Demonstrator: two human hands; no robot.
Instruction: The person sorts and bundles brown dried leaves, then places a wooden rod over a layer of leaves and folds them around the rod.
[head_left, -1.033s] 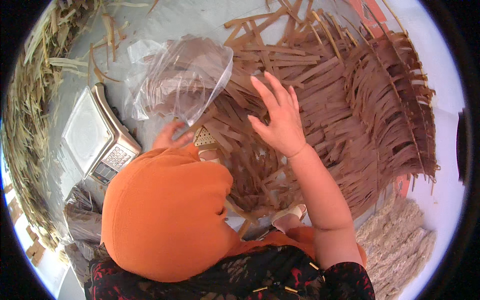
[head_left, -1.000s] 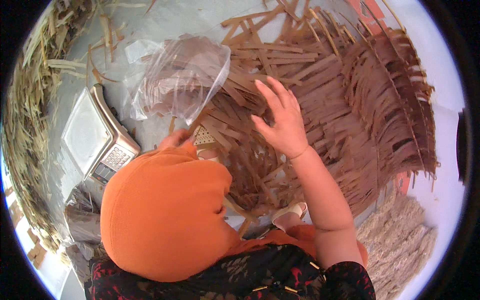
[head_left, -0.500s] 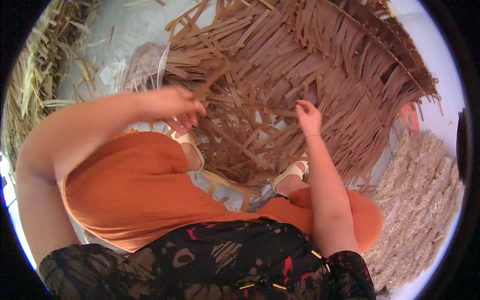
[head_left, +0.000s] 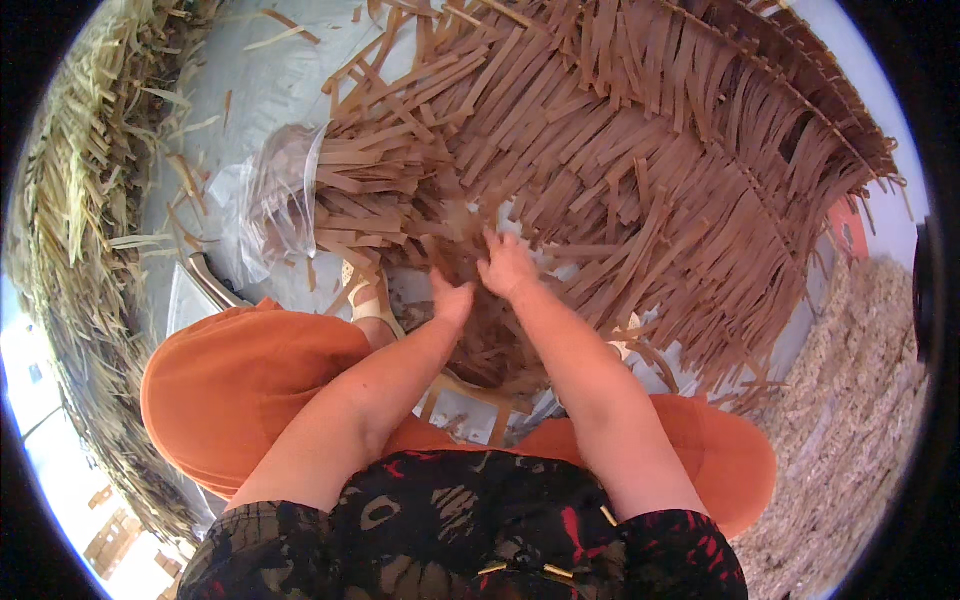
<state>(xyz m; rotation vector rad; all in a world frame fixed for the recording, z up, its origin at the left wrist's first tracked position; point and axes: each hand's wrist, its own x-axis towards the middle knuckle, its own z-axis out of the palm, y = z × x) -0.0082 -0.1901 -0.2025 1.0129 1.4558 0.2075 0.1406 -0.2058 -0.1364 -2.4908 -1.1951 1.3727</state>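
My left hand (head_left: 453,299) and my right hand (head_left: 509,266) are close together over a heap of flat brown strips (head_left: 490,355) between my feet. The fingers of both look curled in around loose brown strips, though the strips partly cover the fingertips. Between and just beyond the hands the strips are smeared by motion. Just left of them lies a bundle of brown strips (head_left: 370,195), its left end inside a clear plastic bag (head_left: 283,190). Beyond my right hand spreads a wide brown fringed thatch panel (head_left: 690,220) of overlapping strips.
A pale, straw-coloured fringed mass (head_left: 85,200) runs along the left side. Beige, shaggy material (head_left: 830,430) lies at the right. A small wooden frame (head_left: 465,412) sits between my knees. Loose strips (head_left: 187,185) are scattered over the grey floor (head_left: 270,75).
My hands have come together from wide apart, left hand moving right and right hand moving left and slightly down. The strip stretched between them is no longer visible as such.
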